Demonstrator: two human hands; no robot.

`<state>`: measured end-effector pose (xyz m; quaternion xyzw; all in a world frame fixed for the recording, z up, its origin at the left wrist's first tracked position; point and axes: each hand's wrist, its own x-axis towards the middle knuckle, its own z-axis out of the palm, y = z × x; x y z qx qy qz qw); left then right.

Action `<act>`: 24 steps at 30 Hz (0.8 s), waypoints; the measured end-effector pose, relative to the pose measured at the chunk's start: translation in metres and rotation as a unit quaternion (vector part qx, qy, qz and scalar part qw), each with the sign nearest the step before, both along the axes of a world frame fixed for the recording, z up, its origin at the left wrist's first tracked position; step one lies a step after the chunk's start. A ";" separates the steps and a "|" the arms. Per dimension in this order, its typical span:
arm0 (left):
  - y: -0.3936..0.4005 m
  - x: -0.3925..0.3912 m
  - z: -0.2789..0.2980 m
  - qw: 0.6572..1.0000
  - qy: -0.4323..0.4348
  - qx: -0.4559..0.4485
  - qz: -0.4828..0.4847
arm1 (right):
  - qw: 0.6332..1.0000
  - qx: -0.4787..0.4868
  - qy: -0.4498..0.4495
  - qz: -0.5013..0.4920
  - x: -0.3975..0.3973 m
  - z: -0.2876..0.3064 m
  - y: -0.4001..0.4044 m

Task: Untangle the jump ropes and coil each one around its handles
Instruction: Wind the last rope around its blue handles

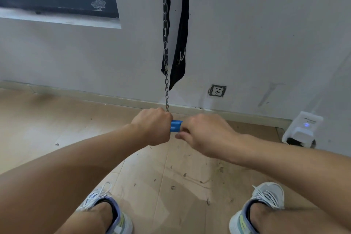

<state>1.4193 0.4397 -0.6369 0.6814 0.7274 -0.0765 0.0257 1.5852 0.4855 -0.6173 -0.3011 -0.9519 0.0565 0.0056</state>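
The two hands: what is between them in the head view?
Between the left hand and the right hand, the head view shows a short blue handle; both hands touch it.

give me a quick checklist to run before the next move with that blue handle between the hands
1. Left hand closed on the blue handle: ok, a fist wraps its left end.
2. Right hand gripping the handle: cannot tell, its fingers meet the right end but the contact is hidden.
3. Rope visible and free of tangles: cannot tell, no rope shows anywhere.
4. Clear of the hanging chain: not ok, its lower end hangs right at the left hand's knuckles.
5. Clear of the black strap: ok, it hangs on the wall above the hands.
6. Floor between the shoes clear: ok, only small debris on the floor.
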 end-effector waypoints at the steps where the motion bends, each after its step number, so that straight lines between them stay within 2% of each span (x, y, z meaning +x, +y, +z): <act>1: 0.000 0.000 0.000 1.000 0.007 0.001 -0.017 | 0.999 -0.016 0.034 0.001 0.003 0.006 0.007; 4: 0.000 0.000 0.005 0.997 0.019 0.002 -0.069 | 0.990 -0.068 0.118 0.037 0.013 0.012 0.027; 6: 0.000 0.002 0.008 0.993 0.020 0.003 -0.114 | 0.977 -0.146 0.150 0.038 0.018 0.008 0.034; 9: -0.002 0.011 0.009 0.986 0.018 0.022 -0.162 | 0.951 -0.272 0.148 0.010 0.024 0.002 0.039; 11: -0.004 0.015 0.008 0.986 0.002 0.028 -0.164 | 0.948 -0.295 0.121 0.019 0.026 -0.001 0.041; 15: -0.008 0.017 0.009 0.990 -0.050 0.014 -0.129 | 0.964 -0.233 0.120 0.043 0.024 -0.005 0.041; 17: -0.010 0.016 0.011 0.987 -0.122 0.006 -0.103 | 0.975 -0.181 0.124 0.045 0.023 -0.006 0.040; 21: -0.016 0.012 0.013 0.949 -0.311 0.019 -0.051 | 0.980 -0.140 0.140 0.034 0.019 -0.003 0.039; 24: -0.018 0.013 0.013 0.928 -0.371 0.036 -0.027 | 0.980 -0.130 0.150 0.029 0.018 -0.001 0.038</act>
